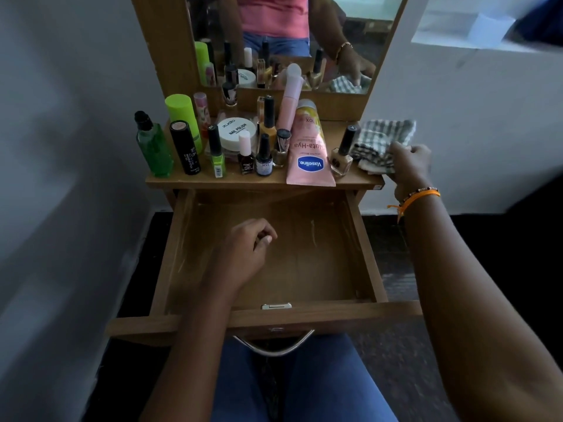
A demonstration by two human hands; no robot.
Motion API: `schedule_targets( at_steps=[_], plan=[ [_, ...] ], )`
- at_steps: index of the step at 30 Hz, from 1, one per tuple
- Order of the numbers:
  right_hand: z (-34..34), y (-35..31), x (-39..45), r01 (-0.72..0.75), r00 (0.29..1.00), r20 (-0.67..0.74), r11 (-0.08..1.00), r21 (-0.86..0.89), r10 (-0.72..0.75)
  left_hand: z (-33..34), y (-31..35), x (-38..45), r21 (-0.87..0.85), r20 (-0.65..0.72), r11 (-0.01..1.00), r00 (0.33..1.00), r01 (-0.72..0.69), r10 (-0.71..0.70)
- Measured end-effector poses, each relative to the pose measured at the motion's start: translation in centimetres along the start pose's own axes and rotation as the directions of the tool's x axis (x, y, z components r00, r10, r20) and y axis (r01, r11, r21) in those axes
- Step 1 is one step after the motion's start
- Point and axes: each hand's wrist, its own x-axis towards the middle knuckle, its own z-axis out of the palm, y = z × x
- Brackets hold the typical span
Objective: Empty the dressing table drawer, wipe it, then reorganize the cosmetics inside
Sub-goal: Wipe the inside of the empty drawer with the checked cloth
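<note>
Head view: drawer (335, 257) pulled out and bare, cosmetics (243, 141) parked on the surface (170, 179) above to free it for wiping. Right hand (409, 166) grip on the checked cloth (384, 138), probably pinching its edge. Left hand (246, 248) loosely curled, holding nothing, over the drawer. Grey walls, dark floor.

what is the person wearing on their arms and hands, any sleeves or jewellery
Both forearms are bare, with no sleeves in view. The right wrist carries an orange thread band with loose ends hanging from its knot, and beside it a thin bracelet of small dark and light beads. The left hand and its wrist show no band or ring, and the right hand shows no ring either. No gloves.
</note>
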Motion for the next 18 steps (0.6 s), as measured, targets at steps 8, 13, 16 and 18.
schedule_targets(
  at_steps=[8, 13, 16, 18],
  plan=[
    [-4.1, 2.0, -8.6, 0.157, 0.962, -0.248, 0.972, 0.173, -0.112, -0.1, 0.2, -0.4, 0.002, 0.049, 1.0, 0.999, 0.02, -0.021],
    [-5.7, 3.1, -18.0, 0.404, 0.912, 0.064, 0.914, 0.037, -0.406, -0.4, 0.7, -0.6, -0.007, 0.029, 0.999, 0.999, 0.036, -0.036],
    [-4.2, 3.7, -20.9, 0.469, 0.848, 0.336, 0.875, -0.119, -0.409, -0.6, 0.6, -0.9, -0.002, -0.039, 0.995, 0.994, 0.099, -0.099],
    [-2.9, 3.9, -21.1, 0.474, 0.802, 0.512, 0.849, -0.232, -0.308, -0.7, 0.4, -1.1, 0.009, -0.071, 0.988, 0.986, 0.152, -0.151]
  ],
)
